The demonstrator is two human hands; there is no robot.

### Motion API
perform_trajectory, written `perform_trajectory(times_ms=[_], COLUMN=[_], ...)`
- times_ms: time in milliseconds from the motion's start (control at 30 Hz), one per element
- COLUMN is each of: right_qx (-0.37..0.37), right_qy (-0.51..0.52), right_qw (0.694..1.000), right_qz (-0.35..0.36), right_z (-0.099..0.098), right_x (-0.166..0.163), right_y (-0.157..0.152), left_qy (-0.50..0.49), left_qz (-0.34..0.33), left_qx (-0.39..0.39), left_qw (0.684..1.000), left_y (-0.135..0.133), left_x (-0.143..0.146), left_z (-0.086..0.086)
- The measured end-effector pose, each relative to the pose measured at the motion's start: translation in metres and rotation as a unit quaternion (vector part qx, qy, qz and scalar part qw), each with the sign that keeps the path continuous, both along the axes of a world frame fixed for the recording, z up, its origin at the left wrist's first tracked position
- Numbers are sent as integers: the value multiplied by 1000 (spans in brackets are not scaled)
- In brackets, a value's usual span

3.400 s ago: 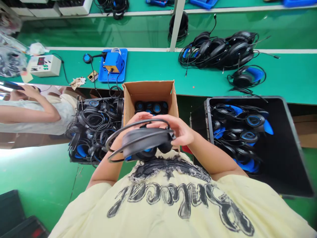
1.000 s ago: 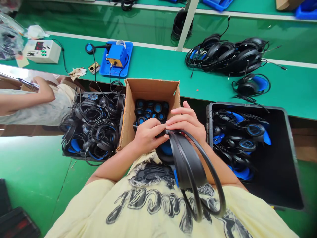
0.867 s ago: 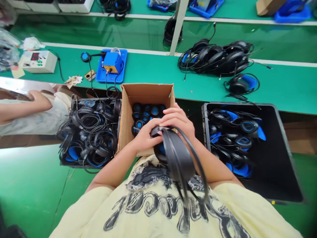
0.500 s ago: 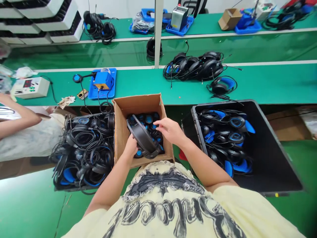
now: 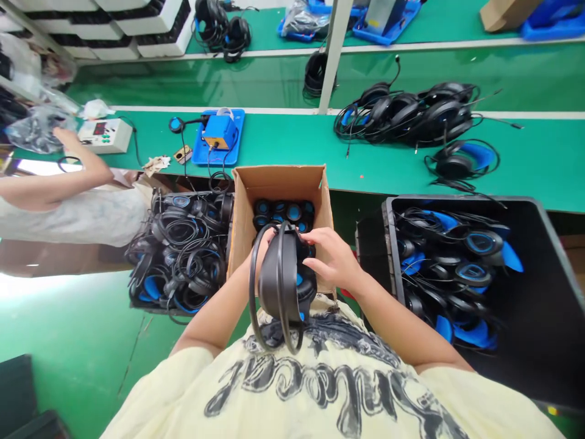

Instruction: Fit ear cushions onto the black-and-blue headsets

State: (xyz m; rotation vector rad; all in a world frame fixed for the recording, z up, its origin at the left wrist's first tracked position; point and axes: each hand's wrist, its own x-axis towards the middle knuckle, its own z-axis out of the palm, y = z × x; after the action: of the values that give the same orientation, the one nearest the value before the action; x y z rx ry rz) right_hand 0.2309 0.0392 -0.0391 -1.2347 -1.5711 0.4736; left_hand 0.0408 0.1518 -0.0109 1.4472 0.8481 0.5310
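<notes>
A black headset (image 5: 270, 277) with a wide headband and two thin curved bars is held above the front of the cardboard box (image 5: 281, 177). My left hand (image 5: 262, 246) is closed around its far end, partly hidden behind the band. On the other side, my right hand (image 5: 336, 257) has its fingers and thumb at the headset's far right part; the fingertips are partly hidden there. Inside the box lie several round black parts (image 5: 294, 212) with blue centres, and an ear cup with blue shows under the headset's right side.
Left of the box stands a bin of tangled headsets (image 5: 183, 244); on the right is a large black bin (image 5: 543, 292) holding more. The green bench (image 5: 292, 137) carries piled headsets (image 5: 411, 113), a blue tray (image 5: 197, 149) and a white control box (image 5: 109, 137). A co-worker's arm (image 5: 55, 183) reaches in from the left.
The headset has come up and toward my body, and turned so its bars point at me. My right hand has moved from over the box's contents to the headset. The view has shifted left.
</notes>
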Motion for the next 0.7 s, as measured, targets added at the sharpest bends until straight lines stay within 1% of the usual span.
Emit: perform_trajectory(times_ms=[100,167,267,333,433,500,700], right_qx=[43,66,88,97,108,111,108], right_qy=[-26,-35,-46,-56,-67,-68,-70], right_qw=[998,996,993,991,989,989,989], right_qz=[-23,-41,-60,-67,-74,-76,-72], right_z=[9,14,19,22,24,24,23], right_x=[-1,-2,-4,-5,-7,-8,-11], right_y=[-1,-3,-6,-8,-9,-10,-10], left_qy=[-28,-66,-115,-117,-112,-116,-133], left_qz=[-48,-62,-88,-103,-106,-104,-95], left_qx=[42,55,37,22,12,14,9], left_qw=[998,994,989,987,988,988,987], left_y=[7,9,6,5,3,3,1], left_x=[5,8,9,8,7,7,3], left_z=[5,6,11,15,20,20,10])
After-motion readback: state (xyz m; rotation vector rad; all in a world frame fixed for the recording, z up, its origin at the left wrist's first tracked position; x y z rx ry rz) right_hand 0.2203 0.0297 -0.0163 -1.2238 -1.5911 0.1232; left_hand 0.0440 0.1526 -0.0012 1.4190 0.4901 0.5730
